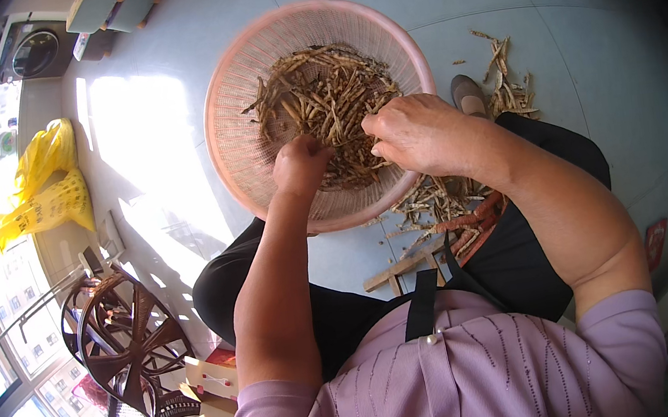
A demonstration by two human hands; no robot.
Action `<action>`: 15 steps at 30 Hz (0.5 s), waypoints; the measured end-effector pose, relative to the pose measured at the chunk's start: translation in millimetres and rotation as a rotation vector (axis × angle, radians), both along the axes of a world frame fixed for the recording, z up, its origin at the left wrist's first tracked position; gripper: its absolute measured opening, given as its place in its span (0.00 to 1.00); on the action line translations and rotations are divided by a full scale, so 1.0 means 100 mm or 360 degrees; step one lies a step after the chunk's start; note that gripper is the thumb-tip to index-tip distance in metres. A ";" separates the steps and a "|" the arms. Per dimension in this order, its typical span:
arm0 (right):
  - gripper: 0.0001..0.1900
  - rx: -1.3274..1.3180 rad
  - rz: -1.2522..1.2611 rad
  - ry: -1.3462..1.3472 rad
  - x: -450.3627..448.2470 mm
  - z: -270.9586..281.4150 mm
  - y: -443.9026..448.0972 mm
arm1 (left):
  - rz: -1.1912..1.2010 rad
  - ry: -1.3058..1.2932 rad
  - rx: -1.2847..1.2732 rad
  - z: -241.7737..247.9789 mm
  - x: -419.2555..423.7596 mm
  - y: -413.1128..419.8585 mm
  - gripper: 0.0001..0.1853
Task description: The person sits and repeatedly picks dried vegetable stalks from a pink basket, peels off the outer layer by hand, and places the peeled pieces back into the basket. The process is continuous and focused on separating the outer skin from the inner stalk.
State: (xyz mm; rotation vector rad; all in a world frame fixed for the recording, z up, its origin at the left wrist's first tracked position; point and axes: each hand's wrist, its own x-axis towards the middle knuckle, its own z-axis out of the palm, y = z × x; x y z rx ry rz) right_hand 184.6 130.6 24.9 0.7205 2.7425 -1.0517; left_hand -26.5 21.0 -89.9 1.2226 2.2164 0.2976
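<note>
A round pink plastic mesh basket (255, 180) holds a heap of dry brown bean pods (327, 100). Above the near part of that heap, my left hand (302, 163) has its fingers curled inward, and its fingertips are partly hidden. My right hand (415, 133) reaches over the basket's right rim, thumb and index finger bent close to the pods. The two hands face each other a short way apart. Against the similarly coloured heap, I cannot tell whether either hand pinches a pod.
Split pods (433, 202) are strewn below the basket's right side, with another pile (510, 93) by a shoe (468, 95). A small wooden frame (404, 272) stands between my legs. Left are yellow bags (51, 193), a dark woven chair (132, 346) and a cardboard box (211, 380).
</note>
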 end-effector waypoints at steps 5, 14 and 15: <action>0.12 -0.0050 -0.0135 0.0167 -0.04 0.00 0.01 | 0.0248 -0.0448 0.0269 0.38 0.01 -0.01 0.14; 0.15 -0.0853 -0.0327 0.0808 -0.33 -0.13 -0.02 | 0.0519 -0.1591 0.0502 1.33 0.07 0.01 0.09; 0.14 -0.0940 -0.0330 0.0861 -0.37 -0.11 -0.03 | 0.0503 -0.1661 0.0512 1.35 0.07 0.01 0.09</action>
